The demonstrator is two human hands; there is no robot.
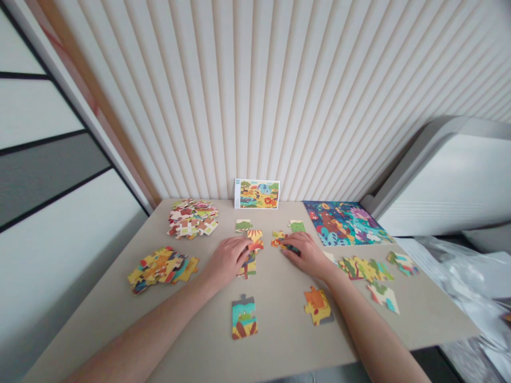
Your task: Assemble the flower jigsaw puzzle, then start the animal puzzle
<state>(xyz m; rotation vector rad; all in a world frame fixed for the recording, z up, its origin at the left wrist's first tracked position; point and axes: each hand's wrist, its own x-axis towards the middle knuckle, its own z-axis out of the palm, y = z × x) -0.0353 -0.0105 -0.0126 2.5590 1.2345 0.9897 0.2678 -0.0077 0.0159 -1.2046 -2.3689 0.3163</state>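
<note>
Both hands are low over the middle of the beige table (279, 332), close to each other but not touching. The left hand (227, 260) is half closed, with its fingers (242, 243) curved just beside an orange and yellow jigsaw piece (255, 240); a narrow stack of joined pieces (247, 267) lies under its fingertips. It cannot be told if this hand really grips something. The right hand (303, 252) is also bent, and its fingertips (288, 251) are on a small group of jigsaw pieces (280, 240), but the view does not show a clear pinch. Two green-topped pieces (243, 225) (297, 226) lie just ahead of the hands. Nearer the body are a single tall piece (244, 317) and a yellow-orange piece (318, 306). A loose pile of pieces (192, 218) and a yellow pile (162, 268) are on the left side. On the right side lies a large blue jungle section (345, 223), with more pieces (365, 268) beside it. A picture card (256, 193) stands upright against the ribbed wall (319, 90).
</note>
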